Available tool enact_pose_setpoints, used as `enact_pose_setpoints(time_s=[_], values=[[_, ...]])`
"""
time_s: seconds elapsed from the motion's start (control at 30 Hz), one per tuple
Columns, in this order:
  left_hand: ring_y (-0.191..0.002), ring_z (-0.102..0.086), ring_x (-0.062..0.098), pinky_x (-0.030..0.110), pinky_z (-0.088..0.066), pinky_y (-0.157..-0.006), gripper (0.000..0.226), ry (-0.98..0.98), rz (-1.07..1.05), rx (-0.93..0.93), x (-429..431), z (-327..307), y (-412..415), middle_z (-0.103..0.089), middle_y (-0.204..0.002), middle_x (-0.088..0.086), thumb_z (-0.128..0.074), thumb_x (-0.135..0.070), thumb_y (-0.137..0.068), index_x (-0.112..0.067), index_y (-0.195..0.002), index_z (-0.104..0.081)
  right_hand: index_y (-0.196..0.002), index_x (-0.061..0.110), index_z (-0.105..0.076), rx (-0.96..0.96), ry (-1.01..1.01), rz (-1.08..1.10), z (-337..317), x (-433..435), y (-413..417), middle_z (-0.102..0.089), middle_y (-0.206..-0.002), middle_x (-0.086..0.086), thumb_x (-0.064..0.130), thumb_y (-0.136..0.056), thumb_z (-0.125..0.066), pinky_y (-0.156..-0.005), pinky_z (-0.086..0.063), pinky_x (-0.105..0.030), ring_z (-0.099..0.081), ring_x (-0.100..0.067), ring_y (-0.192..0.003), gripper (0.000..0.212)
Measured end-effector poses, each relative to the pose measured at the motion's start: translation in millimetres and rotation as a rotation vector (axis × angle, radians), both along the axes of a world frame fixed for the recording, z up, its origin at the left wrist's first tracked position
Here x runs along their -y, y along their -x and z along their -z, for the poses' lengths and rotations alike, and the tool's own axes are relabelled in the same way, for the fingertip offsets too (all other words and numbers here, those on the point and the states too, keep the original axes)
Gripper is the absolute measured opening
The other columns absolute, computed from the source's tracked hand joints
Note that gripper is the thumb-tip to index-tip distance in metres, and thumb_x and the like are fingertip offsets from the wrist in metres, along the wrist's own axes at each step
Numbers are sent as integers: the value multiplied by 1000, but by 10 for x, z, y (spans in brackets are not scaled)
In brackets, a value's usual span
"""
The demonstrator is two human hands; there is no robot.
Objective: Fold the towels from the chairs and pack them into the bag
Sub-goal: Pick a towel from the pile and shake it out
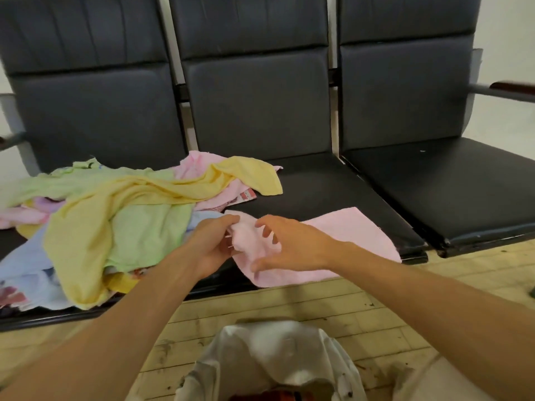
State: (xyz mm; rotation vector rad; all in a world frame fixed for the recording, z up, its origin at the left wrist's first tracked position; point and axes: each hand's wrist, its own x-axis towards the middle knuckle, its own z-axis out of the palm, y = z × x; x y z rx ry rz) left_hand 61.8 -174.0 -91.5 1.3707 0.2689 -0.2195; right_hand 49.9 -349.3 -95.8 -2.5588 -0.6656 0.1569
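Grip: left hand (214, 244) pinches bunched left corner of pale pink terry towel (347, 241); towel length runs right from pinch; right hand (289, 244) nearer free end, fingers spread, gripping nothing

Left seat (10, 240): towel pile (115, 204) heaped; spills onto middle seat (315, 189)
Middle front: pink towel (347, 235) flat
Right seat (451, 186): bare; open reach
Floor (362, 308): white bag (278, 348) before seats

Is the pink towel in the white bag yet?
No, the pale pink cloth towel lies on the middle black seat, gripped by the left hand.
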Motion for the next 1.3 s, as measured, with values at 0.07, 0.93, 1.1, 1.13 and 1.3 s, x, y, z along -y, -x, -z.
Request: enact_pose_setpoints(time_s=[0.07, 0.93, 1.1, 1.13, 1.3], values=[[-69, -56, 17, 27, -44, -58, 18, -43, 43, 69, -39, -19, -24, -63, -81, 6, -53, -18, -94, -6, -101, -65, -124, 18, -49, 72, 44, 35, 139, -164, -47, -60, -110, 5, 57, -81, -66, -77, -51, -37, -59, -17, -93, 60], [-57, -68, 23, 32, -56, -57, 11, -800, -10, 232, -263, 139, 225, -69, -74, 12, -48, -18, -93, -9, -88, -52, -125, 7, -51, -529, -1102, 768, 62, 180, -402, -62, -104, -10, 19, -99, -47, -87, -49, -39, -59, -28, -105, 29], [-61, -67, 18, 22, -47, -55, 11, -1050, 603, -206, -654, 1, 456, -69, -80, 4, -50, -19, -92, -12, -88, -58, -127, 8, -52, -472, -1018, 768, -10, -7, -410, -61, -115, -11, 23, -99, -46, -94, -49, -41, -58, -29, -108, 32], [-61, -67, 16, 21, -47, -54, 12, -1116, 658, -231, -701, -2, 471, -70, -80, 2, -53, -21, -93, -14, -88, -60, -126, 8, -53, -459, -995, 761, -13, -38, -411, -62, -116, -11, 23, -99, -46, -94, -49, -40, -58, -29, -108, 32], [-68, -60, 20, 36, -50, -64, 23, -1177, 22, 239, -632, 148, 250, -67, -78, 7, -51, -30, -92, -10, -85, -60, -123, 9, -54, -459, -945, 694, 2, -106, -407, -61, -101, -6, 23, -100, -46, -82, -46, -35, -57, -25, -101, 29]])
